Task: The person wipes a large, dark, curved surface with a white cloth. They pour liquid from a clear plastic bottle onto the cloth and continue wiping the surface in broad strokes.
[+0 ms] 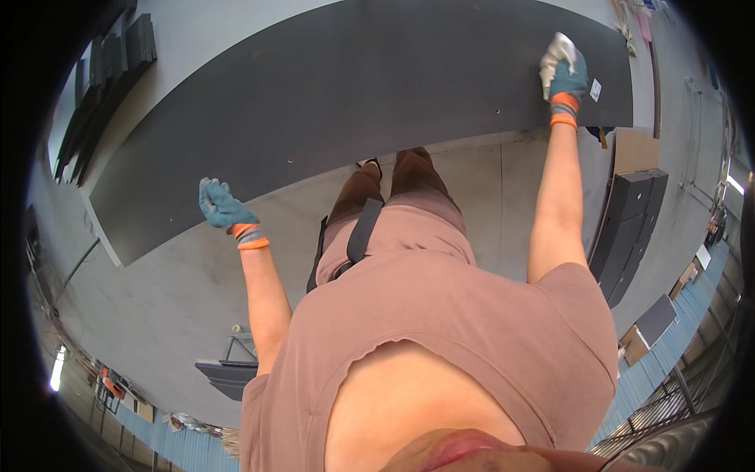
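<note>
A large dark grey panel [354, 86] lies flat in front of me, bowed by the lens. My right hand [569, 79], in a teal glove with an orange and grey cuff, is closed on a crumpled white rag [557, 53] over the panel's right end. Beside that hand a small white label [595, 90] sits on the panel. My left hand [222, 206], gloved alike, is at the panel's near edge toward the left. Its fingers are curled in, and nothing shows in them. A few small light specks dot the dark surface.
Dark boards [110, 86] stand stacked at the far left. More black panels or boxes [629, 228] lean at the right beside a brown board [635, 149]. A small stand with dark boards [228, 374] is behind me on the left. Concrete floor [495, 189] shows below the panel.
</note>
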`<state>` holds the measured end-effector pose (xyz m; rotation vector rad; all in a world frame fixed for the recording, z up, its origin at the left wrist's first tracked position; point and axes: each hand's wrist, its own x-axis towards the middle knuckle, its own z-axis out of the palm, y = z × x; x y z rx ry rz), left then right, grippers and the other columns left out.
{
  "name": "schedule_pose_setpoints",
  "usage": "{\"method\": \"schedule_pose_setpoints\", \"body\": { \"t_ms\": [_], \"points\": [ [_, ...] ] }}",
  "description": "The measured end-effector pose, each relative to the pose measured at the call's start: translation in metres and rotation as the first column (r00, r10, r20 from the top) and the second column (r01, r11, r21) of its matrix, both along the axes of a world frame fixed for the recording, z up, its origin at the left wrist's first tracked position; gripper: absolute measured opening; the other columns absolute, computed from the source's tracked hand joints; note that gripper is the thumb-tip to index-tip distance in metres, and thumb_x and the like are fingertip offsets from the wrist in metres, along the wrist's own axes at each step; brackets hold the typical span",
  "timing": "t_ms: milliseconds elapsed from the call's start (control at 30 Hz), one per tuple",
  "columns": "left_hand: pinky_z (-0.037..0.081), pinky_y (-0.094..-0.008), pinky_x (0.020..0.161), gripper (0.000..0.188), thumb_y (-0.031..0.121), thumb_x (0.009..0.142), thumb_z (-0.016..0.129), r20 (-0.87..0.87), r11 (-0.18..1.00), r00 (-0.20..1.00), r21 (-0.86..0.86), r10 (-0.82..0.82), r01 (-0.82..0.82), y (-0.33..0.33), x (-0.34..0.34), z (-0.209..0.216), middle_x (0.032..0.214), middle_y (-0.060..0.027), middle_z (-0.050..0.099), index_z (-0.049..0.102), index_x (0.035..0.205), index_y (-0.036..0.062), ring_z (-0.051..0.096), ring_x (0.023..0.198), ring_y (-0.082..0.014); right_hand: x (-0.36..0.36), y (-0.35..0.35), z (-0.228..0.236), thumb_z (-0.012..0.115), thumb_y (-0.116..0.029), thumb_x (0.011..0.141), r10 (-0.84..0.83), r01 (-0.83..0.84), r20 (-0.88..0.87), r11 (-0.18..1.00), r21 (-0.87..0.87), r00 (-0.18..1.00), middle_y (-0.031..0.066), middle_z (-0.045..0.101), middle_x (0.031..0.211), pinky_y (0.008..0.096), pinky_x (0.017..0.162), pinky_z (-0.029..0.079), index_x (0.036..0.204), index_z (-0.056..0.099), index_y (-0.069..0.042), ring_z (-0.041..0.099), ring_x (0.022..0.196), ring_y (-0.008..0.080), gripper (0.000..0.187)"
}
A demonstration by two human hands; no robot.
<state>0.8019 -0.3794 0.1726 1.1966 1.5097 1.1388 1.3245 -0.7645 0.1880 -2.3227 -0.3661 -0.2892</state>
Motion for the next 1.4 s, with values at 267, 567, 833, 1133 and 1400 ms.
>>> {"method": "schedule_pose_setpoints", "body": {
  "t_ms": [267,567,833,1133,1400],
  "points": [
    [0.054,-0.0367,0.103,0.044,0.028,0.102,0.067,0.050,0.991,0.991,-0.047,-0.122,0.124,0.006,0.027,-0.014,0.126,-0.0102,0.066,0.061,0.134,-0.0020,0.065,0.115,-0.0204,-0.081,0.083,-0.050,0.060,-0.015,0.092,0.387,-0.279,0.313,0.899,-0.339,0.867,0.0112,0.074,0.106,0.0501,0.081,0.059,0.109,0.077,-0.018,0.070,0.096,0.0351,0.024],
    [0.055,-0.0339,0.100,0.039,0.025,0.103,0.065,0.069,0.943,0.941,0.050,-0.332,0.329,-0.006,0.098,0.018,0.126,-0.0089,0.067,0.063,0.133,-0.0012,0.065,0.115,-0.0204,-0.404,0.266,-0.010,0.071,-0.016,0.084,0.822,-0.993,-0.562,-0.036,0.111,-0.093,0.0077,0.073,0.120,0.0448,0.093,0.059,0.122,0.074,-0.017,0.070,0.115,0.0317,0.038],
    [0.054,-0.0344,0.100,0.041,0.025,0.102,0.068,0.097,0.975,0.972,-0.031,-0.216,0.220,0.017,0.045,-0.009,0.125,-0.0090,0.067,0.063,0.132,-0.0025,0.065,0.113,-0.0200,-0.118,0.067,0.007,0.060,-0.004,0.083,0.413,-0.311,0.183,0.856,-0.413,0.892,0.0104,0.075,0.094,0.0452,0.080,0.060,0.102,0.076,-0.016,0.072,0.090,0.0348,0.028],
    [0.053,-0.0328,0.100,0.040,0.025,0.102,0.068,0.045,0.940,0.946,-0.108,-0.320,0.323,0.013,0.085,-0.022,0.122,-0.0072,0.067,0.063,0.131,-0.0023,0.065,0.109,-0.0183,-0.169,0.034,-0.046,0.062,-0.016,0.090,0.252,-0.190,0.005,0.742,-0.643,0.968,0.0140,0.071,0.111,0.0442,0.080,0.058,0.121,0.068,-0.014,0.071,0.098,0.0308,0.032],
    [0.052,-0.0314,0.100,0.034,0.018,0.104,0.065,0.168,0.756,0.737,0.108,-0.654,0.646,-0.032,0.226,-0.002,0.121,-0.0062,0.068,0.064,0.132,-0.0018,0.065,0.112,-0.0158,-0.283,0.158,-0.012,0.074,-0.018,0.084,0.837,-0.884,-0.379,0.459,0.093,0.395,0.0059,0.069,0.122,0.0450,0.094,0.057,0.125,0.070,-0.025,0.068,0.111,0.0314,0.042]
  ]
}}
